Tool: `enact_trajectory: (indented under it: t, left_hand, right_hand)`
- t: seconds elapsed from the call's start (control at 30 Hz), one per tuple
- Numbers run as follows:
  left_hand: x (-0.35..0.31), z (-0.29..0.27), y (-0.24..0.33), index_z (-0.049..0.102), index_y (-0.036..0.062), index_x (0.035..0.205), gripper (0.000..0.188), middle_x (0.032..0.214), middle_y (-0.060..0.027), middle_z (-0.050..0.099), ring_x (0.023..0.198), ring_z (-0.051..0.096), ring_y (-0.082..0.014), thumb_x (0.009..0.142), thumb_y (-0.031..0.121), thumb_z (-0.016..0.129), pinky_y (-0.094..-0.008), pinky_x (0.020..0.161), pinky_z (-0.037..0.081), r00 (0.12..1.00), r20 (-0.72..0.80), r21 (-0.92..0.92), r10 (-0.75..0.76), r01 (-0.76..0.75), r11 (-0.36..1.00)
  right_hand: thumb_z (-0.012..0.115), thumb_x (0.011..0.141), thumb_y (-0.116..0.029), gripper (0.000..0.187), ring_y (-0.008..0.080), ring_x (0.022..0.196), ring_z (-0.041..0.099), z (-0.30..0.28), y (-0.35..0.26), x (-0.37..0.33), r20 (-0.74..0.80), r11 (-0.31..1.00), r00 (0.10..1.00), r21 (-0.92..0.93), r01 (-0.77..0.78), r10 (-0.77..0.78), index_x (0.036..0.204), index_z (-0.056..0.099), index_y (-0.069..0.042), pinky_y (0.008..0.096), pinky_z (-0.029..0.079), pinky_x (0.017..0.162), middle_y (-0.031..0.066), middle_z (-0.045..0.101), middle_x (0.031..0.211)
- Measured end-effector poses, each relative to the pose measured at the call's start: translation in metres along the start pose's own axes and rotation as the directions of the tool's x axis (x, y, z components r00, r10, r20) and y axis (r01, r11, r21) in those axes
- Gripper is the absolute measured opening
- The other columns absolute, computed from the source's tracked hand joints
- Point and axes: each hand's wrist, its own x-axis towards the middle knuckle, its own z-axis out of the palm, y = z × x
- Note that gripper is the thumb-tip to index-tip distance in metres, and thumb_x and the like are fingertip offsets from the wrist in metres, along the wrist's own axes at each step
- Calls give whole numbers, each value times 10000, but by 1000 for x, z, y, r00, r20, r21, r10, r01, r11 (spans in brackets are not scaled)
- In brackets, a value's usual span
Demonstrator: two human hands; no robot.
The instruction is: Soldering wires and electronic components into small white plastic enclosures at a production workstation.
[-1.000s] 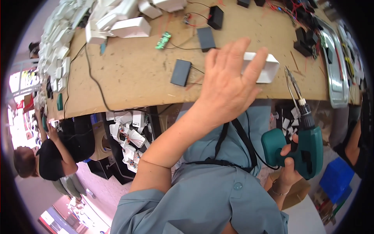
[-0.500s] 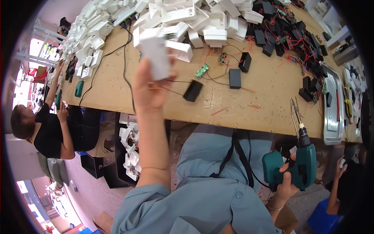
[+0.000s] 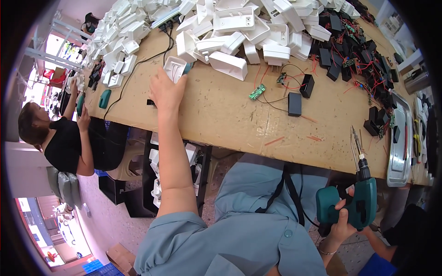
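Note:
My left hand (image 3: 167,92) is closed around a small white plastic housing (image 3: 175,69) over the left part of the table. The housing's open side shows, with thin wires inside. A small black box (image 3: 150,102) sits just left of that hand, mostly hidden by it. Low at the right, in front of the table edge, my right hand (image 3: 341,223) grips a green soldering gun (image 3: 363,202) by its handle, its metal tip and thin feed tube pointing up. Right of the left hand lie a green circuit board (image 3: 257,91) and two black boxes (image 3: 294,104) joined by wires.
White housings (image 3: 234,20) heap along the far side, with black boxes and red wires (image 3: 338,60) piled at the right. A metal tray (image 3: 399,138) stands at the right edge. A black cord (image 3: 138,64) crosses the left. Another person (image 3: 66,142) works at the left.
My left hand has carried the white housing left and turned it, so its open side now shows. The black box went from right of the hand to its left. The soldering gun stays in my right hand.

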Motion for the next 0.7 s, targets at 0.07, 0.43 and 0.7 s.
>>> enact_trajectory:
  t: [0.07, 0.43, 0.7]
  left_hand:
    - [3, -3, 6, 452, 9, 1245, 658, 1217, -207, 481, 1097, 490, -337, 721, 347, 665, -394, 928, 380, 993, 11, 199, 117, -117, 973]
    - [90, -4, 29, 587, 1, 1110, 456, 978, -196, 642, 928, 613, -321, 771, 305, 588, -381, 825, 454, 968, 61, -52, 244, -241, 969]
    - [18, -37, 46, 635, 19, 1034, 234, 931, -92, 662, 835, 624, -198, 823, 116, 601, -280, 737, 480, 952, -156, -728, 265, -292, 621]
  right_hand:
    - [596, 860, -142, 470, 119, 708, 537, -3, 3, -2, -14, 999, 999, -22, 31, -31, 1236, 411, 72, 268, 443, 693, 151, 542, 1139]
    - [598, 830, -106, 515, 133, 683, 532, 5, -3, -5, -56, 999, 997, 4, 44, -44, 1265, 385, 66, 246, 441, 641, 198, 538, 1146]
    - [622, 818, -117, 540, 143, 694, 546, 4, 0, 2, -115, 999, 993, 40, 12, -7, 1261, 377, 71, 256, 453, 641, 209, 539, 1124]
